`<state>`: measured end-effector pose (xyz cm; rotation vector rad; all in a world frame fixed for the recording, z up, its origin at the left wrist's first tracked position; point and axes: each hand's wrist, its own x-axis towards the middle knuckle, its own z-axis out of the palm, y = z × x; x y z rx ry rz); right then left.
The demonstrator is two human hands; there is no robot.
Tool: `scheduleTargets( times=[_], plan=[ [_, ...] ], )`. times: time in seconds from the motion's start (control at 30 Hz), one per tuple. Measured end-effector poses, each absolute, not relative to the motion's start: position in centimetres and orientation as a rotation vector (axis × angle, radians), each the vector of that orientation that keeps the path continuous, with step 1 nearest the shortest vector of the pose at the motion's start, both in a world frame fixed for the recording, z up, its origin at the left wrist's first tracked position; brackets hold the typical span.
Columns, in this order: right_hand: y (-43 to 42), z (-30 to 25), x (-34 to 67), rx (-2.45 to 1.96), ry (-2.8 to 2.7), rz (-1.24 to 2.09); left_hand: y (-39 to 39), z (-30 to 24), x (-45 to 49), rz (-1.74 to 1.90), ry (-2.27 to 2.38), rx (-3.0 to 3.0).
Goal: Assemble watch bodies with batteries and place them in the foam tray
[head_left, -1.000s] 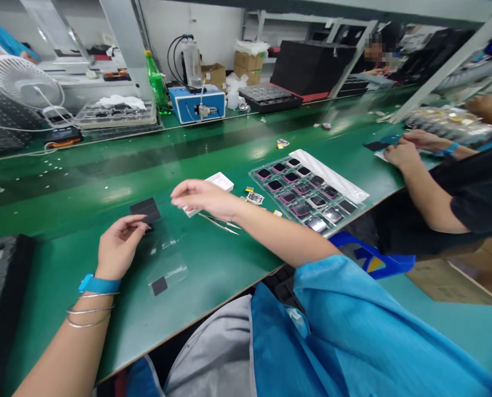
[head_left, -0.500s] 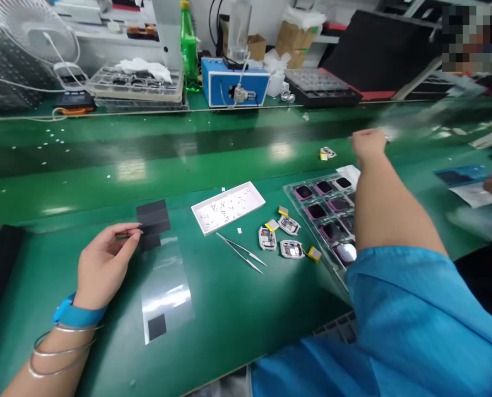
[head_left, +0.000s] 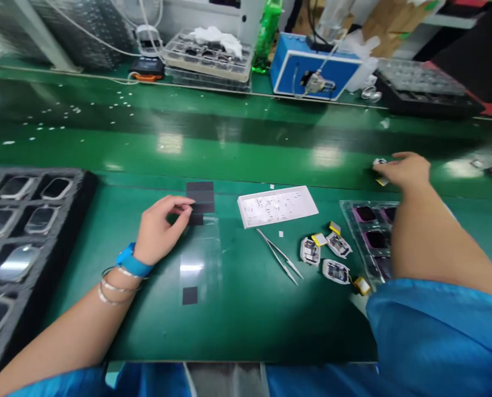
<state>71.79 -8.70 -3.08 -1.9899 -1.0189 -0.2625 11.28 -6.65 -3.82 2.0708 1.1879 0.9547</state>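
Note:
My left hand (head_left: 165, 229) rests over the green bench, thumb and index finger pinched together at the edge of a black sheet (head_left: 200, 193). Whether anything thin is between those fingertips is hidden. Below them lies a clear plastic film (head_left: 206, 259) with a small black square (head_left: 190, 295) at its near end. My right arm stretches far forward. Its hand (head_left: 409, 170) has closed fingers at a small watch case (head_left: 379, 161) with a yellow-edged battery (head_left: 382, 181), partly covered by the fingers.
Tweezers (head_left: 279, 258) lie beside a white tray (head_left: 312, 209) of tiny pieces. Several opened watch cases (head_left: 335, 272) with batteries sit right of them. A clear tray (head_left: 357, 242) of watch screens lies under my right arm; a black foam tray (head_left: 86, 190) stands left.
The view has turned left, bringing the foam tray in. My right hand has come to the far watch case and closed on it. My left hand stays pinched by the black sheet.

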Motion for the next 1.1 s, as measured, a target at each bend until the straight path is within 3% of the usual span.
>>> scheduleTargets(
  times=[0.13, 0.27, 0.4, 0.53, 0.83, 1.1],
  plan=[
    [-8.3, 0.3, 65.1, -1.866, -0.728, -0.178, -7.0, -3.6, 11.7, 1.057, 1.024, 2.071],
    [-10.3, 2.6, 52.8, -1.516, -1.065, -0.044, -7.7, -3.3, 12.1, 1.065, 0.853, 1.889],
    [-14.2, 1.7, 39.1, -1.258, -1.417, 0.196, -8.8, -2.4, 12.3, 0.910, 0.601, 1.577],
    [-17.7, 0.0, 30.5, -1.257, -1.545, 0.221, -10.1, -1.5, 12.3, 0.703, 0.468, 1.366],
    [-19.2, -2.1, 29.7, -1.198, -1.494, 0.285, -10.4, -1.0, 12.1, 0.592, 0.457, 1.109],
    [-20.5, -1.6, 30.0, -1.165, -1.555, 0.114, -10.2, -1.3, 12.0, 0.560, 0.509, 1.333]
  ],
)
